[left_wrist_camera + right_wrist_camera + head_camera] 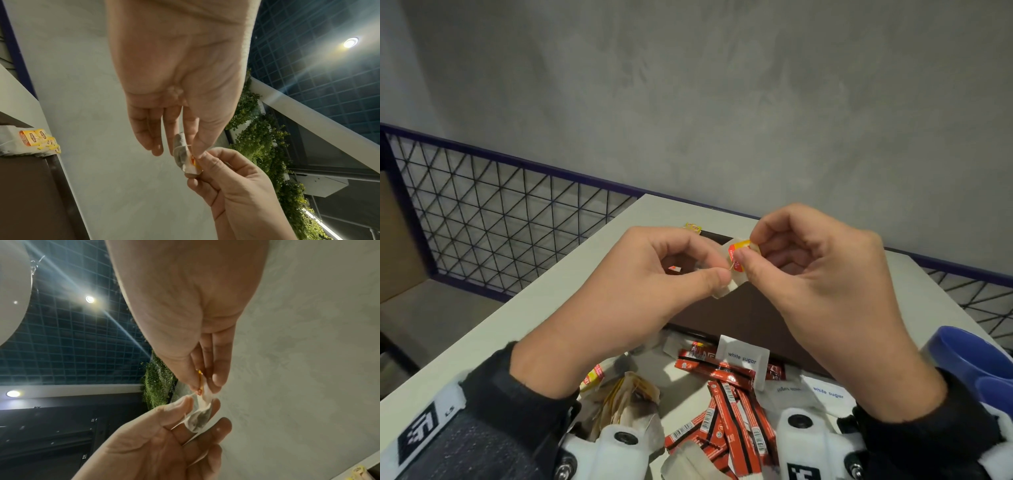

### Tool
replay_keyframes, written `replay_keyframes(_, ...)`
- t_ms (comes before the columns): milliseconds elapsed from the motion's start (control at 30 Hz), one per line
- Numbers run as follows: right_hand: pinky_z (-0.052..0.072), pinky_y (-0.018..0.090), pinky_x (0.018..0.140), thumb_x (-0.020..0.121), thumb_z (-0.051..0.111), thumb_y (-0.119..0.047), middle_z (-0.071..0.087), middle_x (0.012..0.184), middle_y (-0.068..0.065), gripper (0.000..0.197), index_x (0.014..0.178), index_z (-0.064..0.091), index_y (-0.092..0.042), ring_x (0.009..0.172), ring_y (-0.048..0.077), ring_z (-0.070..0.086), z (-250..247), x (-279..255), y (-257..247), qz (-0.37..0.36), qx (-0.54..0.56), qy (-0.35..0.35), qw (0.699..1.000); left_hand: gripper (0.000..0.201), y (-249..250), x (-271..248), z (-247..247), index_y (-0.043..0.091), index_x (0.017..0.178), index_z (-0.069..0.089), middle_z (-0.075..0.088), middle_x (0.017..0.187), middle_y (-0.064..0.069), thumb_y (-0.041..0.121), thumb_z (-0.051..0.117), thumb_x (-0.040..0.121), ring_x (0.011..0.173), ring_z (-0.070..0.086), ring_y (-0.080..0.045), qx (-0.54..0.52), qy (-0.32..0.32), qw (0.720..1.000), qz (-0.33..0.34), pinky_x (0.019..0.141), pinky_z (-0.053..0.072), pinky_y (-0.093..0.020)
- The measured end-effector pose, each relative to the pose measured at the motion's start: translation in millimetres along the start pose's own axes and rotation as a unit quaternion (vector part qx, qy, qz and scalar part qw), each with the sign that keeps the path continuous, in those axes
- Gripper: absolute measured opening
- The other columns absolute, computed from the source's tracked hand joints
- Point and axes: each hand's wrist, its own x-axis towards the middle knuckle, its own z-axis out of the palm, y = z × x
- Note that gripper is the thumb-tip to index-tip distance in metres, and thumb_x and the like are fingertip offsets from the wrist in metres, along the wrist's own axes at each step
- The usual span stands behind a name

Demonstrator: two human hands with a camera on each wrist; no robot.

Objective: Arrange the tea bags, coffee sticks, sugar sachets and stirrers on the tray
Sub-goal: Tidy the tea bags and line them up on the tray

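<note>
Both hands are raised above the dark brown tray (753,318) and hold one white tea bag (726,284) between them. My left hand (650,274) pinches the bag's paper body (180,155) with thumb and fingers. My right hand (808,270) pinches its red-and-yellow tag (738,251) at the bag's top. On the table below lie red coffee sticks (726,407), white sugar sachets (739,356) and a heap of loose tea bags (626,401). Other tea bags with yellow tags (39,139) lie at the tray's far corner. No stirrers show.
The white table (534,308) runs to a dark wire-mesh railing (493,212) and a grey wall. A blue object (976,359) sits at the right edge. White wrist mounts (804,438) cover part of the pile.
</note>
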Motion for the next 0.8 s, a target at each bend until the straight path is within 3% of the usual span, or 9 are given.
replay_keyframes(133, 0.059, 0.033, 0.059, 0.085, 0.082, -0.018, 0.068, 0.073, -0.010, 0.015, 0.087, 0.068, -0.022, 0.068, 0.013, 0.069, -1.6, 0.7, 0.6, -0.006, 0.010, -0.020, 1.000, 0.009, 3.8, -0.9, 0.5, 0.023, 0.079, 0.079, 0.078, 0.093, -0.009, 0.016, 0.081, 0.083, 0.083, 0.073, -0.022, -0.036, -0.005, 0.999, -0.004, 0.080, 0.057, -0.034)
replay_keyframes(267, 0.060, 0.035, 0.062, 0.083, 0.083, -0.017, 0.071, 0.075, -0.006, 0.014, 0.087, 0.070, -0.018, 0.069, 0.017, 0.071, -5.8, 2.9, 0.6, 0.004, 0.048, -0.040, 0.998, 0.004, 8.6, -1.9, 1.1, 0.019, 0.079, 0.076, 0.077, 0.084, -0.007, 0.018, 0.078, 0.075, 0.071, 0.070, -0.012, -0.102, -0.002, 0.994, -0.031, 0.064, 0.052, -0.016)
replay_keyframes(367, 0.060, 0.033, 0.064, 0.082, 0.083, -0.015, 0.073, 0.075, -0.005, 0.012, 0.086, 0.072, -0.018, 0.071, 0.018, 0.072, -7.5, 3.4, -0.7, 0.014, 0.075, -0.039, 0.996, 0.025, 8.0, -1.2, 0.7, 0.019, 0.086, 0.073, 0.072, 0.080, -0.003, 0.005, 0.087, 0.071, 0.071, 0.069, -0.014, -0.167, 0.010, 0.985, -0.050, 0.062, 0.054, -0.019)
replay_keyframes(533, 0.059, 0.029, 0.063, 0.085, 0.080, -0.008, 0.075, 0.077, -0.003, 0.011, 0.087, 0.076, -0.017, 0.069, 0.017, 0.072, -6.2, 2.5, -1.4, 0.028, 0.120, -0.042, 0.991, 0.037, 7.8, 0.3, 1.1, 0.008, 0.100, 0.063, 0.074, 0.078, -0.005, -0.015, 0.074, 0.073, 0.069, 0.073, -0.017, -0.234, 0.019, 0.970, -0.056, 0.060, 0.057, -0.022)
replay_keyframes(700, 0.057, 0.031, 0.068, 0.086, 0.081, -0.011, 0.074, 0.085, -0.007, 0.013, 0.094, 0.080, -0.020, 0.077, 0.016, 0.072, -5.4, 3.3, 2.3, 0.007, 0.090, -0.030, 0.995, 0.033, 7.0, 0.2, 2.7, 0.009, 0.101, 0.066, 0.077, 0.085, -0.013, -0.004, 0.070, 0.071, 0.073, 0.074, -0.020, -0.255, 0.026, 0.965, -0.065, 0.062, 0.058, -0.025)
replay_keyframes(800, 0.059, 0.037, 0.071, 0.085, 0.081, -0.011, 0.074, 0.085, -0.006, 0.016, 0.098, 0.079, -0.019, 0.080, 0.018, 0.072, -4.9, 2.7, 3.6, 0.005, 0.094, -0.036, 0.995, 0.032, 10.0, 0.2, 4.6, 0.010, 0.103, 0.066, 0.076, 0.083, -0.012, 0.003, 0.078, 0.075, 0.068, 0.071, -0.017, -0.256, 0.027, 0.964, -0.072, 0.064, 0.059, -0.025)
